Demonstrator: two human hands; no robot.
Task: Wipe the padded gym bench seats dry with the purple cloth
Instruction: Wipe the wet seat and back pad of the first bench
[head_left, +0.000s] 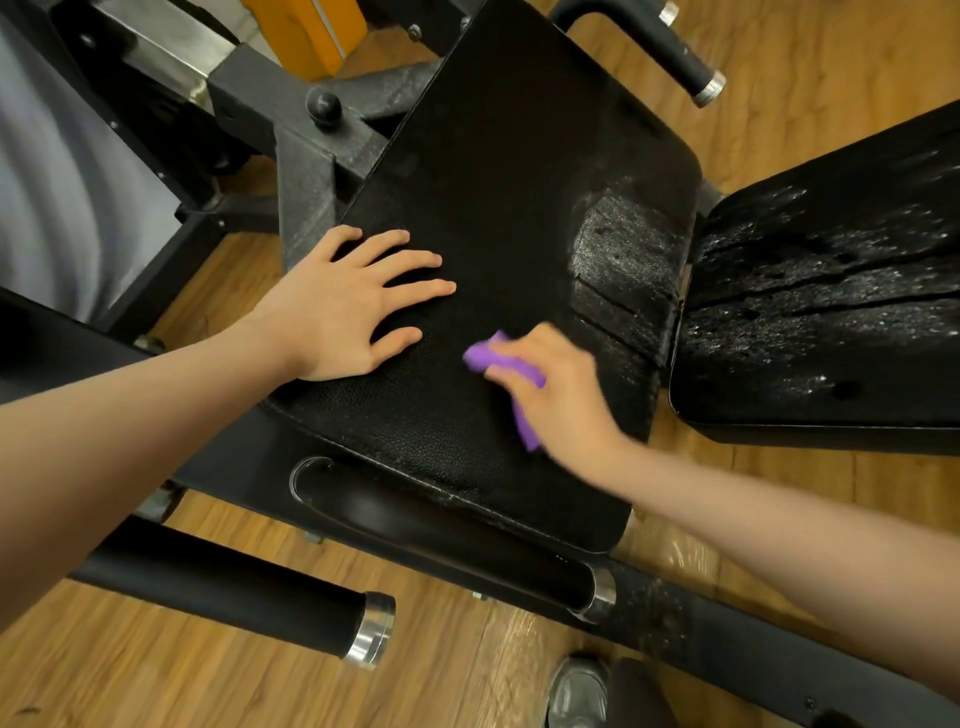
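The right hand (556, 384) has its grip closed over the purple cloth (506, 366), fingers curled down on it and pressing it against the near black seat pad (498, 171). Most of the cloth is hidden under the palm; one purple fold sticks out ahead of the fingertips, away from the wrist, and a narrow strip trails out under the heel of the hand. Its long axis seems to run with the hand, from the wrist toward the fingertips, though the hand is motion-blurred and the cloth's outline is hard to make out. Just beyond the fingertips of this grip lies a wet, glistening patch (626, 254) near the pad's far edge. On the thumb side of the grip, a little apart, the left hand (358, 306) lies flat on the same pad, fingers spread and straight, holding nothing. Past the wet patch sits a second seat pad (826, 312), speckled with droplets and cut off by the frame.
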